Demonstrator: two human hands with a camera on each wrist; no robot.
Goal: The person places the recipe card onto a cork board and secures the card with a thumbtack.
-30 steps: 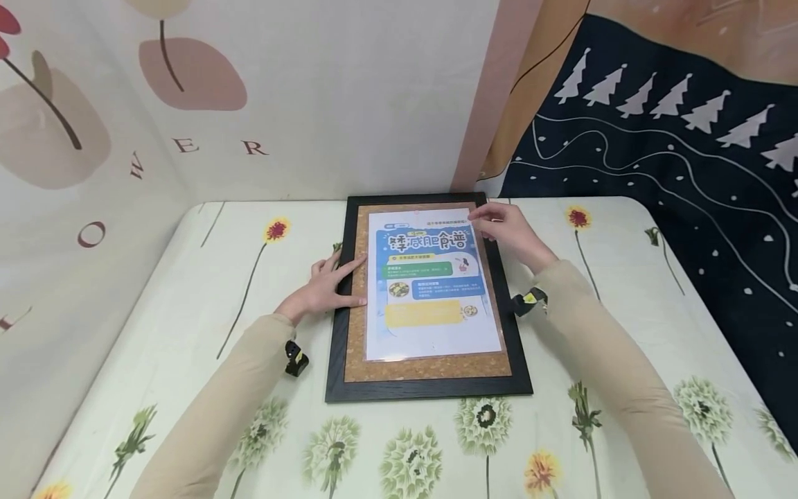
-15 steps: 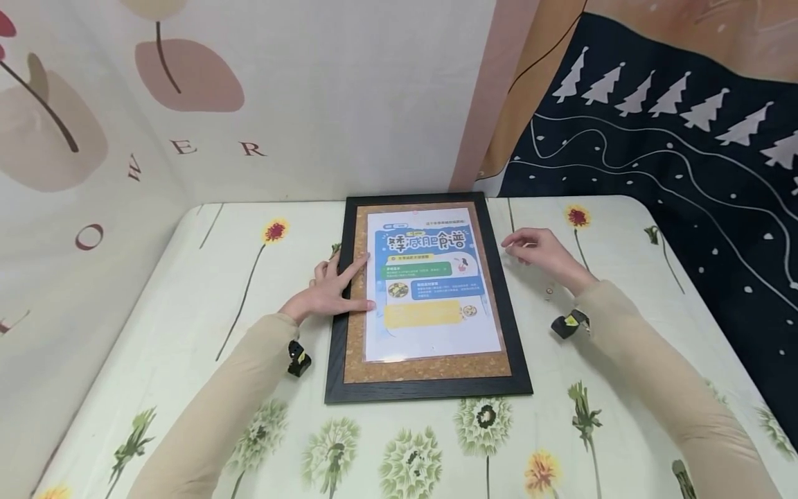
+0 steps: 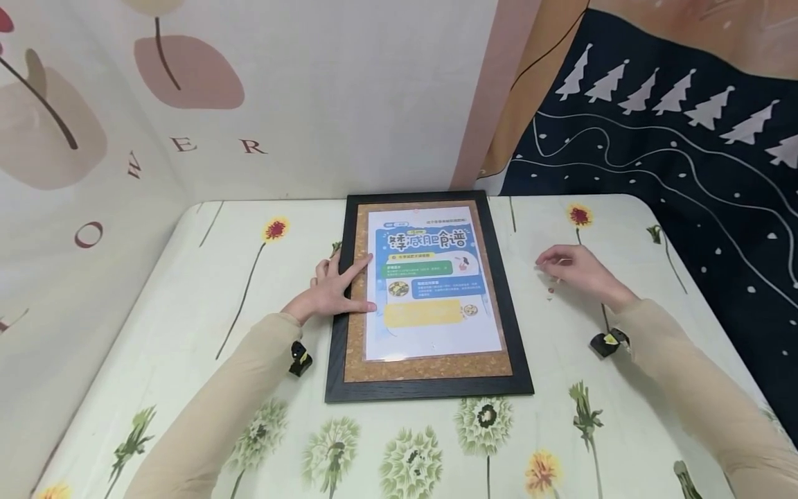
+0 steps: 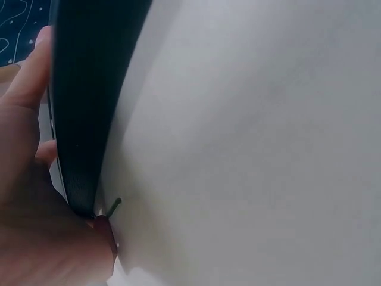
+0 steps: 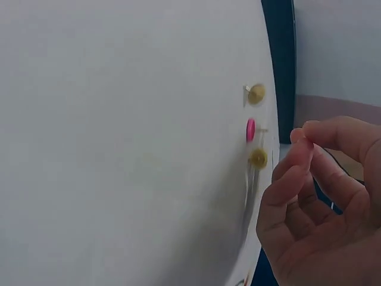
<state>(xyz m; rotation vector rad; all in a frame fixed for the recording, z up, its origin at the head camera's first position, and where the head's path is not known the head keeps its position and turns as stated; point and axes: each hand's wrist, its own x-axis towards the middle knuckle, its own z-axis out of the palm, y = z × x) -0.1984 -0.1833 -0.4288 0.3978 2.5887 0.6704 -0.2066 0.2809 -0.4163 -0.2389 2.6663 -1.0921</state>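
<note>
A printed poster (image 3: 430,336) with Chinese lettering lies on a cork board (image 3: 358,371) framed in black (image 3: 430,391). My left hand (image 3: 324,291) rests across the board's left side, thumb and index finger spread to the poster's edge; its other fingers lie by the frame. In the left wrist view the frame's side (image 4: 89,119) runs alongside that hand (image 4: 41,208). My right hand (image 3: 580,270) hovers right of the board, loosely curled with fingertips together; nothing shows between them. Beside those fingers (image 5: 286,185) are two gold thumbtacks (image 5: 258,158) and a pink thumbtack (image 5: 250,129).
A flower-printed cloth (image 3: 262,388) covers the table. Behind stands a pale curtain (image 3: 349,104), with a dark tree-patterned cloth (image 3: 623,152) hanging at the right. The black wrist cameras (image 3: 300,359) are strapped at both cuffs.
My right hand has left the poster's upper right corner and moved right and nearer, toward the thumbtacks on the table. My left hand stays on the board, shifted slightly onto the poster's edge.
</note>
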